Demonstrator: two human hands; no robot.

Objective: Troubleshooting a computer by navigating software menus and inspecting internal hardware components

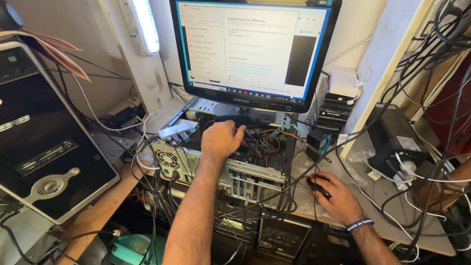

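My left hand (222, 140) reaches into an open computer case (255, 172) lying on its side, fingers curled among coloured wires (267, 142); what it grips is hidden. My right hand (338, 198), with a blue wristband, rests on a black mouse (317, 185) on the grey desk (422, 216). A monitor (255, 51) showing a white settings window stands on top of the case.
A black tower computer (44, 142) leans at the left. A lit white lamp (142, 24) hangs on the wall. A black box (395, 142) and many tangled cables (431, 54) crowd the right side. Small speakers (320, 141) sit behind the mouse.
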